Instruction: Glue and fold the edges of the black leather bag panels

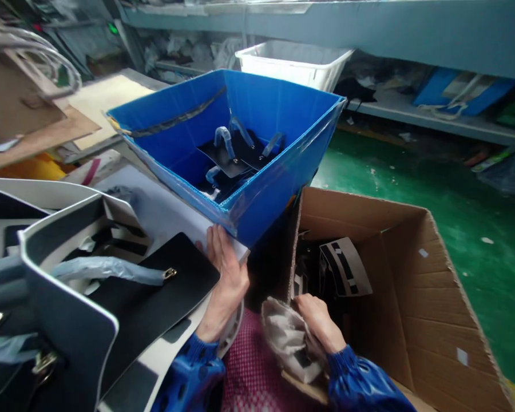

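My left hand [226,272] rests with its fingers stretched out at the corner of a white board [154,197], close to the blue bin. Beside it lies a black bag panel [163,286] with a plastic-wrapped handle [109,269] and a gold-coloured metal fitting. My right hand [320,320] is closed over the near left edge of a cardboard box [395,274]. A crumpled greyish wrapping [289,337] hangs next to that hand. Inside the box is a pale piece with black strips [345,266]; other dark pieces there are hard to make out.
The blue bin [278,103] holds several black panels [227,157] with wrapped handles. More black and white bag parts [68,309] stack at the left. A white crate [292,63] sits behind the bin, near a loaded shelf [395,111]. Green floor [386,166] shows at right.
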Motion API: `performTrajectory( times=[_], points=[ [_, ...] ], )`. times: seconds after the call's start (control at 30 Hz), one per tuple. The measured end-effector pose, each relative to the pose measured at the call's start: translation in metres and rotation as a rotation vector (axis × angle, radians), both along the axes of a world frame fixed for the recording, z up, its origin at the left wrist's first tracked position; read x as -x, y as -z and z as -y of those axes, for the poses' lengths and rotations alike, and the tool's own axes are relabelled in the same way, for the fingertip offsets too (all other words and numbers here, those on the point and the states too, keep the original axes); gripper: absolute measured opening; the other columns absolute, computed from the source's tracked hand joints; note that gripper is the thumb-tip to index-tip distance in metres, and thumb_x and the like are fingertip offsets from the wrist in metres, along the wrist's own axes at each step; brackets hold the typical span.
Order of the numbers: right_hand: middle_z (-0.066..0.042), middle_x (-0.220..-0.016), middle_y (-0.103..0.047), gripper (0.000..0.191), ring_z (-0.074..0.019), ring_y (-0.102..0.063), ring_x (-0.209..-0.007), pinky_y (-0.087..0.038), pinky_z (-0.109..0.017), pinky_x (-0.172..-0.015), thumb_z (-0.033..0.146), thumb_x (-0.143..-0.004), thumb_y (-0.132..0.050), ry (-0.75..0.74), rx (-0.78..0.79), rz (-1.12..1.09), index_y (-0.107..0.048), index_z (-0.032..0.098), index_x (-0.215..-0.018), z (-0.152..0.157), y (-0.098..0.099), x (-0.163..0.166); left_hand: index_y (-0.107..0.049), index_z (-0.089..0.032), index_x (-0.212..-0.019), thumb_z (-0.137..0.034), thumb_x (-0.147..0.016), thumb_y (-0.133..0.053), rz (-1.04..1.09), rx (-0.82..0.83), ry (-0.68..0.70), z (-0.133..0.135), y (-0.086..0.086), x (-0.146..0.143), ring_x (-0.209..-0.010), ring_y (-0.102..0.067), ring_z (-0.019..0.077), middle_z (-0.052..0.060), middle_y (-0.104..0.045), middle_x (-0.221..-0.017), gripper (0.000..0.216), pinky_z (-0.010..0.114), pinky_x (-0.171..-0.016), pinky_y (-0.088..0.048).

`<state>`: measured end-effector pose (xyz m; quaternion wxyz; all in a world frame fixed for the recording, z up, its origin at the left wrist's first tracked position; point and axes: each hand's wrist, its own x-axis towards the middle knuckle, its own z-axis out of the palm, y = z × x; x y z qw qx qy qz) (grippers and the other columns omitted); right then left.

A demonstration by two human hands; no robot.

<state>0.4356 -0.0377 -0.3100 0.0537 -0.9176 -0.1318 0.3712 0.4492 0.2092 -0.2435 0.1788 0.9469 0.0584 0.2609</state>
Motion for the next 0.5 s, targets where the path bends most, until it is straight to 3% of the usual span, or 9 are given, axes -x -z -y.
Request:
performTrajectory(
  times=[0.2, 0.4, 0.5],
  points=[
    [-0.008, -0.113, -0.067, 0.027, -0.0211, -0.066, -0.101, -0.055, -0.042, -0.090, 0.036, -0.097, -0.063, -0.050, 0.011, -0.019, -0.065, 0.015, -0.112, -0.005, -0.011, -0.015, -0.020, 0.003, -0.153, -0.035, -0.093, -0.052, -0.059, -0.078, 0.009, 0.002, -0.010, 0.007, -0.152, -0.021, 0.0398, 0.034, -0.030, -0.157, 0.078, 0.062, -0.122, -0.013],
    [-0.008, -0.117, -0.065, 0.028, -0.0213, -0.065, -0.102, -0.056, -0.042, -0.089, 0.037, -0.097, -0.062, 0.038, -0.002, 0.005, -0.064, 0.015, -0.116, 0.006, -0.011, -0.030, -0.012, -0.004, -0.157, -0.030, -0.097, -0.047, -0.038, -0.059, 0.026, 0.012, -0.025, 0.014, -0.153, -0.017, 0.0366, 0.032, -0.029, -0.158, 0.074, 0.059, -0.122, -0.019],
    [-0.009, -0.119, -0.064, 0.028, -0.0217, -0.065, -0.104, -0.055, -0.042, -0.089, 0.036, -0.097, -0.062, 0.090, 0.028, 0.037, -0.063, 0.016, -0.118, 0.017, -0.011, -0.036, -0.016, 0.000, -0.155, -0.031, -0.098, -0.047, -0.012, -0.018, 0.037, 0.013, -0.026, 0.014, -0.153, -0.015, 0.0393, 0.034, -0.029, -0.157, 0.073, 0.062, -0.121, -0.019]
  ],
)
